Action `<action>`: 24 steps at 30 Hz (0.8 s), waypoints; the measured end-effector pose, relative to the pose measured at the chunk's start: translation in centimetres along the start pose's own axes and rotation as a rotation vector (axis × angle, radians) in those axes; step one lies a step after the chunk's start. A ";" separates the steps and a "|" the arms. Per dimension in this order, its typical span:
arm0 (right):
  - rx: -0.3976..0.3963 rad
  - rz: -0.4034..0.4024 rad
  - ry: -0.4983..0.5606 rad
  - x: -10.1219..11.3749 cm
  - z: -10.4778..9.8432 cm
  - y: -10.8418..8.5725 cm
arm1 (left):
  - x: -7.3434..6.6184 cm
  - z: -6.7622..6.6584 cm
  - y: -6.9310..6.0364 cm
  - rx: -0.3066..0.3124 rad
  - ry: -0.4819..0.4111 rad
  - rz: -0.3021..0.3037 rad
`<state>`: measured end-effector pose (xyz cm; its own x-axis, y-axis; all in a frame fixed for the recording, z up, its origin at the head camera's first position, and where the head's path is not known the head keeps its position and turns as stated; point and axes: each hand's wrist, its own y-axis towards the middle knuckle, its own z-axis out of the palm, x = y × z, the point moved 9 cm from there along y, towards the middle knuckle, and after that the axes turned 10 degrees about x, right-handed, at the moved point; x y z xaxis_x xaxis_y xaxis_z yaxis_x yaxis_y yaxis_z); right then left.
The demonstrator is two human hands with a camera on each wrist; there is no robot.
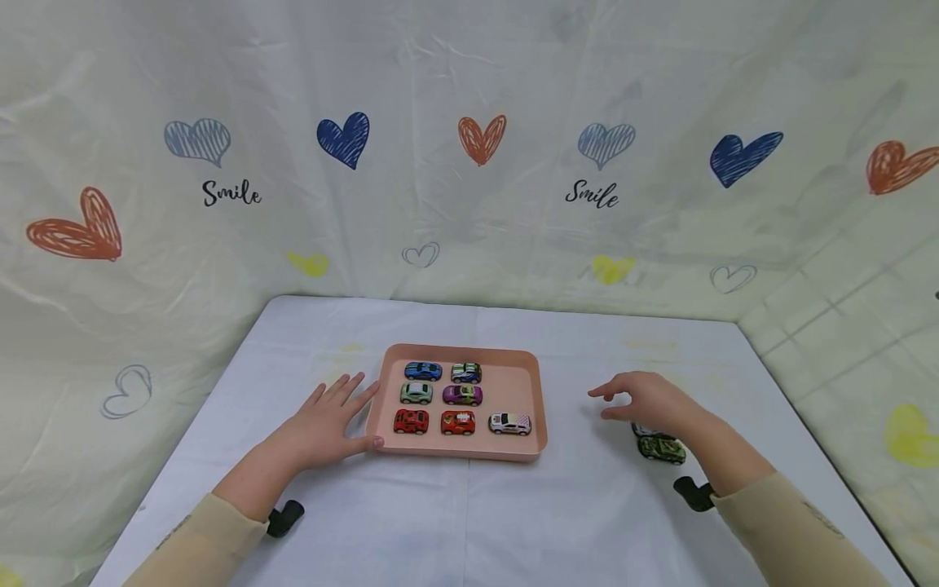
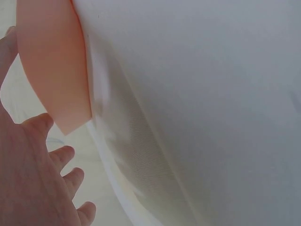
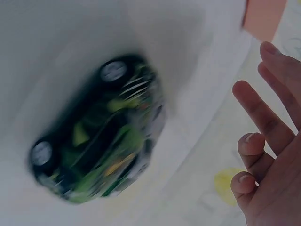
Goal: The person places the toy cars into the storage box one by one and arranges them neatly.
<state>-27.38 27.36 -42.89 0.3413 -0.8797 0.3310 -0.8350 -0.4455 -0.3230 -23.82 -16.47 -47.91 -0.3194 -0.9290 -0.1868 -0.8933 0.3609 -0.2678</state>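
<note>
A pink tray (image 1: 521, 383) lies on the table with several toy cars in rows: a blue car (image 1: 423, 371), a striped car (image 1: 465, 372), a pale green car (image 1: 416, 393), a purple car (image 1: 462, 395), two red cars (image 1: 411, 421) and a white car (image 1: 509, 423). My left hand (image 1: 323, 428) rests spread against the tray's left side, thumb at the near corner. To the right of the tray, my right hand (image 1: 649, 399) hovers with loosely extended fingers, holding nothing. A green toy car (image 3: 101, 134) sits below that wrist, beside another car (image 1: 644, 430) mostly hidden by the hand.
The white-covered table (image 1: 469, 522) has its far edge against a hanging sheet (image 1: 440, 204) printed with hearts and "Smile". The sheet continues along both sides. A black strap piece (image 1: 286, 518) sticks out at each wrist.
</note>
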 end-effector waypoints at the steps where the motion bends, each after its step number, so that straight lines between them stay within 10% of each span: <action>1: 0.003 0.007 0.001 -0.5 0.2 -0.2 | 0.0 0.0 0.0 0.001 0.001 0.000; 24: 0.119 0.129 0.047 -7.8 1.3 -3.4 | -0.2 -0.5 -0.3 0.000 -0.012 0.032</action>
<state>-26.64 35.50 -45.58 0.2121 -0.9232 0.3206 -0.8127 -0.3488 -0.4667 -23.60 -16.42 -47.27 -0.3441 -0.9158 -0.2071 -0.8827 0.3907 -0.2611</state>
